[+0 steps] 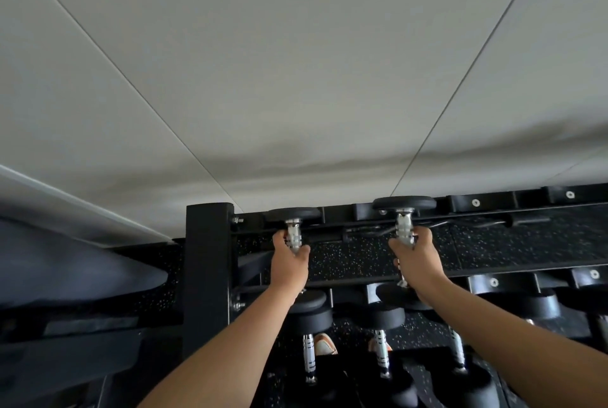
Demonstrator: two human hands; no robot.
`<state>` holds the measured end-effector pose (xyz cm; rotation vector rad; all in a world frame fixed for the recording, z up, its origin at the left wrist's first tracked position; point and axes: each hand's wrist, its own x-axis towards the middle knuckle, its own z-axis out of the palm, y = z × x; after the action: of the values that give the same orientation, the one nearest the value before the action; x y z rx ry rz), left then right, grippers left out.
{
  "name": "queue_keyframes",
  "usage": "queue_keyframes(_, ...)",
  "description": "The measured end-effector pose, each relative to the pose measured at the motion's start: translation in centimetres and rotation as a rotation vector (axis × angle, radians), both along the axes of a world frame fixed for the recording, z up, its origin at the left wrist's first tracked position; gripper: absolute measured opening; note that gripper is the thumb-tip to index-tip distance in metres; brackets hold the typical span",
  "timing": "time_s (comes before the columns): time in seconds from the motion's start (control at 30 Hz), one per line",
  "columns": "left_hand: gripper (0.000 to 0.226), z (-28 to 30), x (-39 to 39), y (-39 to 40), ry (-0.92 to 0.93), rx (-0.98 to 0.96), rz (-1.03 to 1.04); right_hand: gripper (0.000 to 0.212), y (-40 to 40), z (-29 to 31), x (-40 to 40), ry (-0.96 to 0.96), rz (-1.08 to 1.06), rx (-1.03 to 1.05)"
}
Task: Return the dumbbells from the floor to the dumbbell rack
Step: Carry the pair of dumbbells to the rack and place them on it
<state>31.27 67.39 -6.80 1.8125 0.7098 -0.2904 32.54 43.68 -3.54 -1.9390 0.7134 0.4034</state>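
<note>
**Both hands on dumbbells at the top tier of the rack**

Here both bare arms reach forward and up from the bottom of the view, roughly parallel, elbows only slightly bent. The left hand [289, 263] is wrapped closed around the ridged chrome handle of a small black round-headed dumbbell [293, 215], thumb on the left of the bar and fingers curled over the right. The right hand [417, 259] is likewise clenched around the chrome handle of a second, slightly larger black dumbbell [404, 203], knuckles turned outward. Each dumbbell runs away from the camera across the upper tier of the black steel dumbbell rack [208, 276], its far head at the back rail and its near head below the wrist; whether the heads bear on the rails cannot be told. On the tier beneath, more black dumbbells with chrome handles [381, 335] sit side by side. Under the rack lies speckled black rubber floor [348, 263], and a pale panelled wall [296, 62] fills the upper view.
</note>
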Motion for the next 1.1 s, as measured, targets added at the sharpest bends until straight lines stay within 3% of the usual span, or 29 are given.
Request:
queue_keyframes(0.2,0.054,0.2,-0.4,0.1,-0.085,0.147,-0.022,0.037,0.6,-1.7,0.3,0.034,0.019,-0.037)
queue_keyframes(0.6,0.063,0.5,-1.5,-0.2,-0.115,0.173,-0.066,0.040,1.0,-1.8,0.0,0.044,0.120,-0.172)
queue_keyframes(0.73,0.063,1.1,-1.7,-0.5,-0.133,0.163,-0.051,0.046,1.0,-0.4,-0.1,-0.022,0.192,-0.196)
queue_keyframes(1.0,0.036,2.7,-6.0,-0.4,-0.219,0.249,0.003,0.054,0.8,2.5,-2.4,-0.196,0.409,-0.228)
queue_keyframes(1.1,0.036,4.3,-9.5,-0.7,-0.252,0.360,0.053,0.054,0.9,3.4,-3.7,-0.246,0.501,-0.217)
